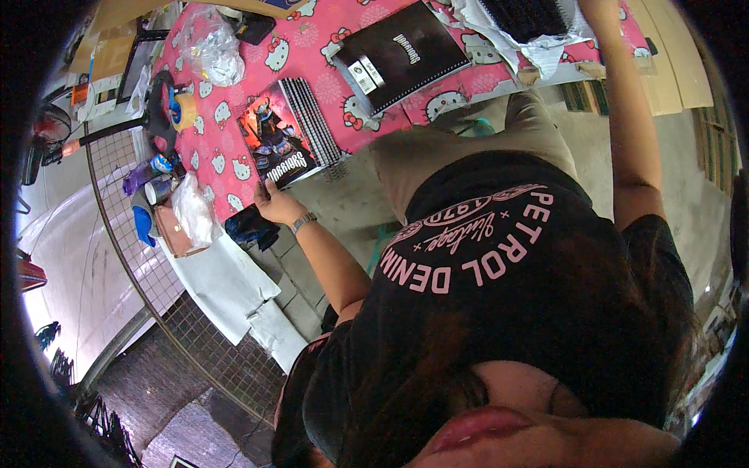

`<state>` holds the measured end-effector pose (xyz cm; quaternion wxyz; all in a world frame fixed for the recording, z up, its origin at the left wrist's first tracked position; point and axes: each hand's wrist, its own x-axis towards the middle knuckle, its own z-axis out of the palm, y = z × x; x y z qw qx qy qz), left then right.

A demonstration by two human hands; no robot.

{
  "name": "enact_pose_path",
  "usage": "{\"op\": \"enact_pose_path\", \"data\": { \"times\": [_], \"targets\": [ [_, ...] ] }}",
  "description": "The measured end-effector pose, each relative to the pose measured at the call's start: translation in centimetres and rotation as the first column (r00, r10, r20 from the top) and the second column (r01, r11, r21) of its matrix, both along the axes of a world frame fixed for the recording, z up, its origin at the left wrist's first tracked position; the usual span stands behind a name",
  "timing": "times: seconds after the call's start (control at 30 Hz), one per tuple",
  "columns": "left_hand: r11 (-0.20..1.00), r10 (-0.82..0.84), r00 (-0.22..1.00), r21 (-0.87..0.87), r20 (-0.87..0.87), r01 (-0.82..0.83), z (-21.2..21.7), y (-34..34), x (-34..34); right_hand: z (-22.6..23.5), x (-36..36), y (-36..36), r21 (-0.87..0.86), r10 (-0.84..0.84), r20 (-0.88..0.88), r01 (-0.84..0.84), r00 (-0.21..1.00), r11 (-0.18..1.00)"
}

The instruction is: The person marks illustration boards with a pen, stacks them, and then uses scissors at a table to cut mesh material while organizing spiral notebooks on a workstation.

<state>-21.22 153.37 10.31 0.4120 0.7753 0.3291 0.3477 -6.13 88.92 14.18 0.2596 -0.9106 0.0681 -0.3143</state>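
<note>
A fanned stack of spiral notebooks (282, 132), with a red and dark illustrated cover on top, lies at the left part of the table's near edge. My left hand (279, 205), a watch on its wrist, pinches the stack's near corner; some of its fingers are hidden. A larger black spiral notebook (402, 56) with a white label lies farther right on the cloth. At the upper right, my right hand (599, 9) is beside a pile of black spiral-bound items (530, 17) on white wrapping paper (546, 56). The frame's top edge cuts off its fingers.
A pink patterned cloth (226, 117) covers the table. Clear plastic (214, 58) lies at the far left. A tape dispenser (173, 109), a brown pouch (175, 232) and a white plastic bag (195, 210) crowd the left edge. Cardboard (675, 70) stands at the right.
</note>
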Motion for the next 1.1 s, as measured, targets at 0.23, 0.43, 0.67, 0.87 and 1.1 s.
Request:
{"op": "enact_pose_path", "data": {
  "times": [0.23, 0.43, 0.67, 0.87, 1.1],
  "targets": [
    [0.998, -0.055, 0.998, 0.026, -0.003, 0.055, -1.3, 1.2, -0.2, -4.9, 4.1, 0.8, -0.041, -0.006, -0.312, -0.007, 0.950, 0.999],
    [0.994, -0.056, 0.998, -0.090, -0.016, 0.054, -0.9, 0.8, 0.3, -5.3, 5.8, -1.5, -0.105, 0.010, -0.469, -0.067, 0.883, 0.992],
    [0.787, -0.410, 0.911, 0.492, -0.034, 0.372, 4.3, -12.0, 4.8, -4.4, 6.2, -2.6, 0.323, 0.060, -0.268, 0.031, 0.962, 0.946],
    [0.101, -0.789, 0.411, 0.565, -0.456, 0.819, 1.5, -25.4, 7.0, 1.2, 6.0, -0.8, 0.603, 0.166, -0.149, -0.044, 0.975, 0.796],
    [-0.154, -0.623, 0.120, 0.271, -0.773, 0.950, 3.1, -25.8, 8.1, 8.0, -1.1, 3.1, 0.489, 0.278, -0.207, -0.147, 0.938, 0.860]
  ]
}}
